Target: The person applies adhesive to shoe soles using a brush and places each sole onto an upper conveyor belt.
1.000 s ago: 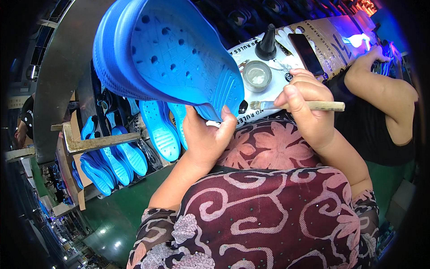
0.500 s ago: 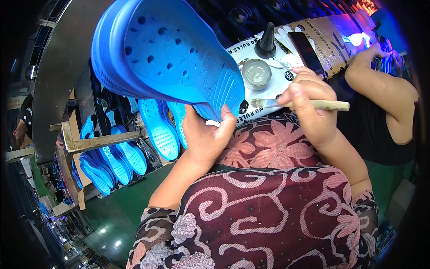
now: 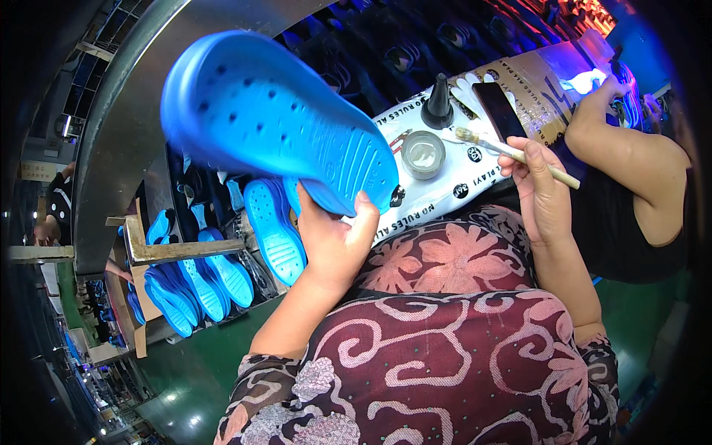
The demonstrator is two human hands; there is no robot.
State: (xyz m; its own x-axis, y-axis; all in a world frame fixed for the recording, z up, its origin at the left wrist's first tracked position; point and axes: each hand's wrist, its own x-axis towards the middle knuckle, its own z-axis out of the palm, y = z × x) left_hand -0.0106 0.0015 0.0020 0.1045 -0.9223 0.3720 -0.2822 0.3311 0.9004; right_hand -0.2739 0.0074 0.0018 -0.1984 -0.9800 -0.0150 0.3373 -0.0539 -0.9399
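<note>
My left hand (image 3: 337,241) grips a bright blue shoe sole (image 3: 282,122) by its near end, the thumb on top. Holes dot the sole's wide far end, and ridges run across the part closest to my hand. In my right hand (image 3: 540,189) a paintbrush (image 3: 512,152) with a pale wooden handle is pinched, its bristles pointing left and away from me. Below the bristles and to their left stands a small round cup (image 3: 423,155) with a pale, clear-looking substance inside. The brush is apart from both the cup and the sole.
A black cone-topped bottle (image 3: 438,104) and a dark phone (image 3: 498,110) rest on the white printed covering (image 3: 437,194). More blue soles (image 3: 273,230) sit on a rack at left, beside a wooden bar (image 3: 182,251). A co-worker's arm (image 3: 630,156) is at right.
My right hand has turned and moved right, swinging the brush tip up and away from below the cup. The sole in my left hand has shifted down and tilted, its far end blurred.
</note>
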